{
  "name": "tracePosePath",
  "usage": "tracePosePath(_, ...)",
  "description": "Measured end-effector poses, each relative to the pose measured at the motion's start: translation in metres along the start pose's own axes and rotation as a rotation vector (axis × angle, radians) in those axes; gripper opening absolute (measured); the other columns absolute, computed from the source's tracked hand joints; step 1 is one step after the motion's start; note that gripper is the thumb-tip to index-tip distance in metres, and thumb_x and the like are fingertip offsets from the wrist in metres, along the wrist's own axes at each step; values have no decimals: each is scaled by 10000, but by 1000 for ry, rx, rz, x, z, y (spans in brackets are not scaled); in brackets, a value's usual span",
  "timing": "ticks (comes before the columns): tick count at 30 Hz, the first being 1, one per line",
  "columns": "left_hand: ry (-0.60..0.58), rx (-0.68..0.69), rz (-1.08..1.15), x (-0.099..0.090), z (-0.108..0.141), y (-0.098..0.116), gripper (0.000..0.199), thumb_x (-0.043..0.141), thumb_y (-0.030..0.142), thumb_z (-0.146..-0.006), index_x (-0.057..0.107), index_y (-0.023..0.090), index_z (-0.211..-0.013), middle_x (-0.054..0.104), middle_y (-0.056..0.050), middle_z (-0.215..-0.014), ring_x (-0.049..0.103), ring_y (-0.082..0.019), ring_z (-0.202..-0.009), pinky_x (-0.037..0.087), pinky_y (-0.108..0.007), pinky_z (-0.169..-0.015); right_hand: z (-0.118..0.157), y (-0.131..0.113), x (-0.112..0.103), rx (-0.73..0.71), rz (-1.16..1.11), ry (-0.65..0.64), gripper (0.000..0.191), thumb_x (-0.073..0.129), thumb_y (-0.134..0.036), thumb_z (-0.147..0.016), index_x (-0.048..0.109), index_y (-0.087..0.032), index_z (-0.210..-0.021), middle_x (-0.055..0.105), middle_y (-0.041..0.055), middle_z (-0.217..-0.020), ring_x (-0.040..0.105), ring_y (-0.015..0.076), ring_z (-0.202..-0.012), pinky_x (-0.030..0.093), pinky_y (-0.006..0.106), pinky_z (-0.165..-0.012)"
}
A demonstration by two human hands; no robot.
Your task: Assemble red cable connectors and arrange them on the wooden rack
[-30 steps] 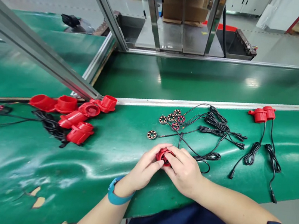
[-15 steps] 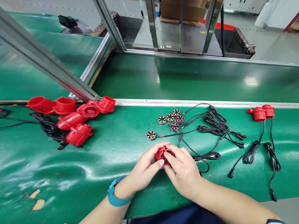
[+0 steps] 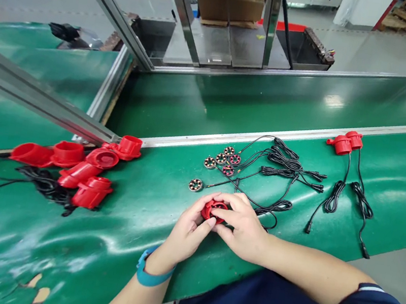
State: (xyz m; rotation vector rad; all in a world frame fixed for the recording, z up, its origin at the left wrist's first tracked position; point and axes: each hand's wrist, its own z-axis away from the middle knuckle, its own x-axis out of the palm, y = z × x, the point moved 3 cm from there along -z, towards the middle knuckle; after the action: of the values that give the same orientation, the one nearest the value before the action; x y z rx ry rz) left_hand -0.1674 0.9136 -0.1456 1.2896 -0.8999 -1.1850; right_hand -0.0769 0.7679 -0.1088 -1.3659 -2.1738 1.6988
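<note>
Both hands are closed round a red plastic housing (image 3: 208,209), its open side facing up. My left hand (image 3: 188,229) grips it from the left, thumb at the near rim. My right hand (image 3: 243,225) holds it from the right, with fingers reaching over the opening; what lies inside is mostly hidden. Just beyond the hands lie several small round discs with dark spots (image 3: 195,185), joined to bundled black cables (image 3: 282,159). One cable loop (image 3: 269,219) passes close behind my right hand.
Several red housings (image 3: 92,192) lie at the left beside a tangle of black cable (image 3: 47,186). Two red housings with cables (image 3: 342,144) sit at the far right. A metal post (image 3: 42,96) slants over the left side; a white rail (image 3: 189,139) borders the green mat (image 3: 128,232).
The camera view has turned slightly, so the scene sits a little further left. Both hands keep hold of the red housing, with only slight finger movement.
</note>
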Motion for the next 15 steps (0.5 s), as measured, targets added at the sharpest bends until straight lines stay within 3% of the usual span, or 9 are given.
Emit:
tracePosePath(4, 25, 17, 8, -1, -1, 1, 500, 649, 401, -964, 551, 221, -1420, 591, -126, -1460, 575, -287, -1339, 480, -431, -1141, 3, 1, 1, 51, -69, -5, 303, 789, -102, -857, 699, -214, -1123, 612, 75, -1370, 538, 229, -1245, 490, 435, -1081)
tracePosePath(8, 29, -9, 45, -1, -1, 1, 497, 631, 413, -972, 536, 216, -1419, 586, -123, -1458, 572, -272, -1333, 496, -393, -1105, 6, 0, 5, 40, 24, -70, 339, 769, -158, -884, 666, -212, -1203, 551, 102, -1457, 509, 262, -1274, 488, 480, -1089)
tracePosePath(15, 93, -17, 139, 4, -1, 7, 450, 664, 427, -946, 490, 227, -1309, 649, -90, -1171, 669, -226, -1054, 572, -364, -920, 9, -7, 3, 1, 150, -55, 301, 669, -200, -961, 606, -166, -1253, 587, 142, -1379, 532, 281, -1217, 504, 494, -1037)
